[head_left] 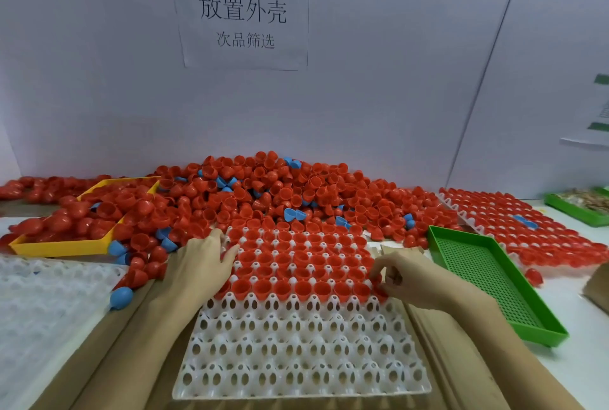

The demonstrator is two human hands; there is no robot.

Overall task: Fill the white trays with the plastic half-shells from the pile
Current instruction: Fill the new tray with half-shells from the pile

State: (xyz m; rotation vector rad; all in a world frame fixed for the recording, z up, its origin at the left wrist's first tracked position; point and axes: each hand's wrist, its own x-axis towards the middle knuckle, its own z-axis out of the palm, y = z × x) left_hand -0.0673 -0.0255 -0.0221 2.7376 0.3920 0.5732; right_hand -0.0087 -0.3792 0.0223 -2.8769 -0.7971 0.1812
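- The pile point(263, 192) of red half-shells, with a few blue ones mixed in, heaps against the wall just behind the white tray and spills to its left.
- The white tray point(303, 343) lies flat in front of the person, its long side running away toward the pile. Its far rows hold red half-shells sitting open side up; its near rows show only bare cups.
- A second tray point(527, 228), to the right of the white tray and beyond the green one, is filled with red shells lying dome up, two blue among them.
- A yellow tray point(59, 246), left of the white tray, is heaped with red shells.
- A green tray point(487, 281) with a perforated floor sits just right of the white tray.
- The left hand point(201, 264) lies flat, fingers spread loosely, on shells at the white tray's left edge.
- The right hand point(402, 278) curls its fingers, pinching a red half-shell point(379, 284) at the right end of the nearest filled row.
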